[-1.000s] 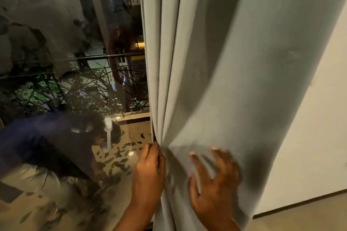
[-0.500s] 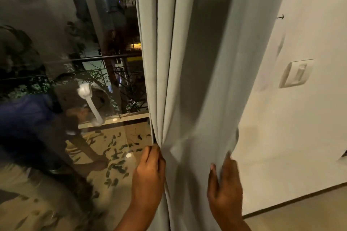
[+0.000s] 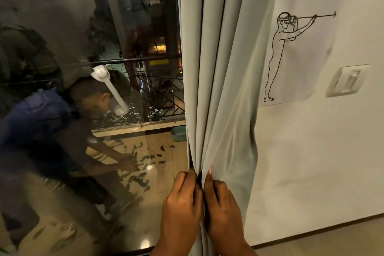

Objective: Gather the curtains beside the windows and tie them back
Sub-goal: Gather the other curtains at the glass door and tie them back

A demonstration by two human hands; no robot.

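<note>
A pale grey-green curtain hangs in narrow vertical folds at the right edge of a big glass window. Low in the view, my left hand grips the folds from the window side. My right hand grips them from the wall side. The two hands press together, almost touching, and pinch the cloth into a tight bunch between them. Above the hands the folds fan out a little. No tie-back is visible.
A white wall stands right of the curtain, with a line drawing of a figure and a light switch on it. The dark window reflects a crouching person. The floor shows at the bottom right.
My right hand has swept the loose cloth leftwards from the wall side and closed on it next to my left hand. The curtain is now far narrower, uncovering the drawing and switch.
</note>
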